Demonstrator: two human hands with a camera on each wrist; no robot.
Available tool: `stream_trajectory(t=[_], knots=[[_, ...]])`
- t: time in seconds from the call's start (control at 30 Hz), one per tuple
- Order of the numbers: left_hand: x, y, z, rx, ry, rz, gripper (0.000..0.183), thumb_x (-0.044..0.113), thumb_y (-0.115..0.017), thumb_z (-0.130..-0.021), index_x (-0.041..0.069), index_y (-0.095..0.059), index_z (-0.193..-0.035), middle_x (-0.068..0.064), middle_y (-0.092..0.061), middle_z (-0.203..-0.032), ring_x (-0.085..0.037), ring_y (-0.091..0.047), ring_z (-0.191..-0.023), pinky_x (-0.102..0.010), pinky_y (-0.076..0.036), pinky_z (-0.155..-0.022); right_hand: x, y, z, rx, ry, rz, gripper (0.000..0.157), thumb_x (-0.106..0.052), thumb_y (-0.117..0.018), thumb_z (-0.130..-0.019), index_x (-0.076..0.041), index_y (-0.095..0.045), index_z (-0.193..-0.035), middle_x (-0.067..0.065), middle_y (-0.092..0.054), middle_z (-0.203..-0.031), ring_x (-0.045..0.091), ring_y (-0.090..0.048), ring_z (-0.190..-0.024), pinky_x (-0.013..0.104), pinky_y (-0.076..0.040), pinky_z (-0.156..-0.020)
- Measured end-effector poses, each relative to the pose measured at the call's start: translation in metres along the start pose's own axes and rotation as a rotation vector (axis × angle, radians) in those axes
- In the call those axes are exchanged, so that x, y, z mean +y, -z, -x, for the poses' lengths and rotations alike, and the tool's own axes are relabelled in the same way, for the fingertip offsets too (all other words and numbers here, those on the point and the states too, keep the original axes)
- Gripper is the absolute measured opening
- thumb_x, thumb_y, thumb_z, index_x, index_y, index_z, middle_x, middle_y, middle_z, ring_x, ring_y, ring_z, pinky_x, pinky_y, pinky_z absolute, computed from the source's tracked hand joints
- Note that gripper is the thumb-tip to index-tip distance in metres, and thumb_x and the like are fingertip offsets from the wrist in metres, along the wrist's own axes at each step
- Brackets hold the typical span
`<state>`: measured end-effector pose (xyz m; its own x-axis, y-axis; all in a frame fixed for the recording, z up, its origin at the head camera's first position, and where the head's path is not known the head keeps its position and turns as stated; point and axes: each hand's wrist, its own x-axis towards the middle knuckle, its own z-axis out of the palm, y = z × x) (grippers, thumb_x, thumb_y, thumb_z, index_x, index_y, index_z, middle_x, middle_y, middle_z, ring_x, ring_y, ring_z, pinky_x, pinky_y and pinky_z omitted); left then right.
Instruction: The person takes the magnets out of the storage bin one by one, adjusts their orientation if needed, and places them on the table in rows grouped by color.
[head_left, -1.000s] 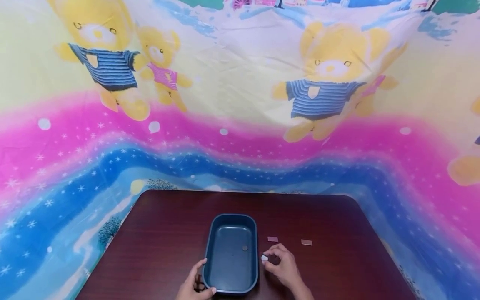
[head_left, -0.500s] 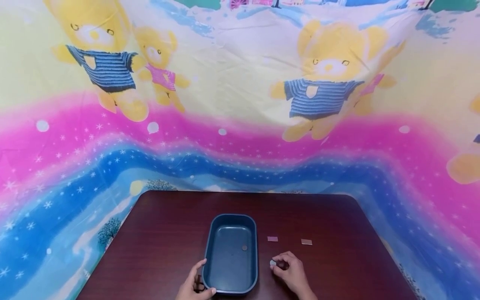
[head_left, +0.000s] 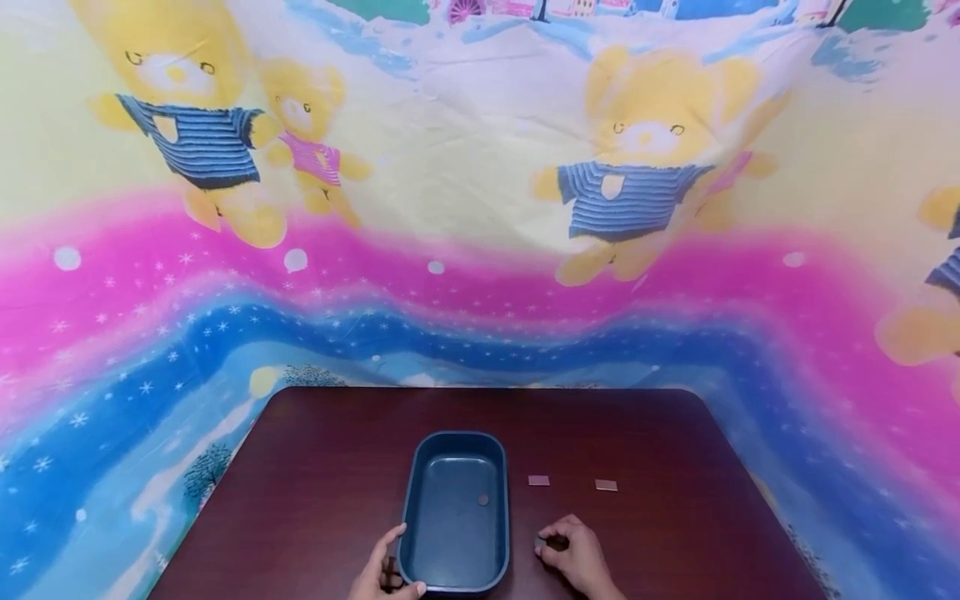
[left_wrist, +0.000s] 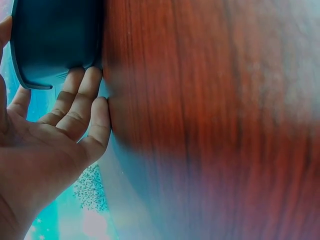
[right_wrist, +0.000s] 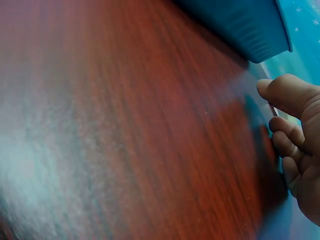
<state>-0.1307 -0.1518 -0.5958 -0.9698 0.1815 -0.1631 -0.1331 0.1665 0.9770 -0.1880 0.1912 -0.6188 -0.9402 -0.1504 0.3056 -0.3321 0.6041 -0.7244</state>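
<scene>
A dark blue-green plastic tray [head_left: 454,533] stands on the table in the head view. My left hand [head_left: 382,571] grips its near left corner, thumb at the near rim and fingers along the left wall. In the left wrist view the fingers of that left hand [left_wrist: 65,120] press against the tray's outer side. A small round coin [head_left: 483,500] lies inside on the tray's floor. To the right of the tray, my right hand [head_left: 581,554] pinches another small silvery coin [head_left: 540,542] between thumb and forefinger, close over the table. The right wrist view hides that coin.
Beyond the right hand lie two small flat rectangular pieces, a pinkish one [head_left: 538,481] near the tray and a paler one [head_left: 606,485] farther right. The dark red-brown table [head_left: 330,467] meets a patterned cloth backdrop [head_left: 465,183] at its far edge.
My right hand has drawn back from beside the tray's right rim toward the near side, the coin still pinched. The left hand keeps its grip. The whole head view has shifted slightly.
</scene>
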Motion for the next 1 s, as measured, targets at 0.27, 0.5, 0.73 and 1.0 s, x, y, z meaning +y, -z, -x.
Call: stream_trajectory(t=[0.27, 0.5, 0.73, 1.0], knots=[[-0.002, -0.001, 0.001, -0.004, 0.012, -0.024, 0.088, 0.023, -0.075, -0.080, 0.004, -0.020, -0.146, -0.009, -0.057, -0.080, -0.025, -0.060, -0.071, -0.035, -0.049, -0.061, -0.001, 0.005, -0.006, -0.098, -0.014, 0.065, 0.015, -0.015, -0.081, -0.068, -0.016, -0.072, -0.080, -0.010, -0.050, -0.077, 0.003, -0.047, -0.067, 0.024, -0.040, -0.060], [-0.002, 0.000, 0.000, 0.005, 0.014, 0.005, 0.088, 0.019, -0.075, -0.079, 0.003, -0.020, -0.146, -0.009, -0.058, -0.081, -0.025, -0.060, -0.072, -0.035, -0.049, -0.061, -0.002, 0.007, -0.009, -0.157, -0.015, 0.056, 0.014, -0.014, -0.080, -0.067, -0.017, -0.071, -0.076, -0.009, -0.049, -0.078, 0.003, -0.045, -0.068, 0.025, -0.039, -0.060], [0.000, 0.001, 0.002, 0.008, 0.008, -0.005, 0.088, 0.018, -0.075, -0.078, 0.004, -0.021, -0.146, -0.009, -0.058, -0.081, -0.025, -0.061, -0.072, -0.035, -0.050, -0.061, -0.002, 0.007, -0.009, -0.160, -0.040, 0.034, 0.014, -0.014, -0.080, -0.068, -0.016, -0.071, -0.079, -0.008, -0.050, -0.079, 0.004, -0.046, -0.069, 0.025, -0.040, -0.061], [-0.002, 0.001, 0.001, 0.012, -0.003, -0.007, 0.088, 0.017, -0.076, -0.078, 0.004, -0.021, -0.146, -0.009, -0.058, -0.081, -0.025, -0.060, -0.072, -0.033, -0.049, -0.060, -0.009, 0.013, -0.014, -0.199, -0.060, -0.056, 0.023, -0.016, -0.079, -0.072, -0.005, -0.070, -0.090, -0.001, -0.057, -0.082, 0.008, -0.051, -0.068, 0.025, -0.043, -0.060]])
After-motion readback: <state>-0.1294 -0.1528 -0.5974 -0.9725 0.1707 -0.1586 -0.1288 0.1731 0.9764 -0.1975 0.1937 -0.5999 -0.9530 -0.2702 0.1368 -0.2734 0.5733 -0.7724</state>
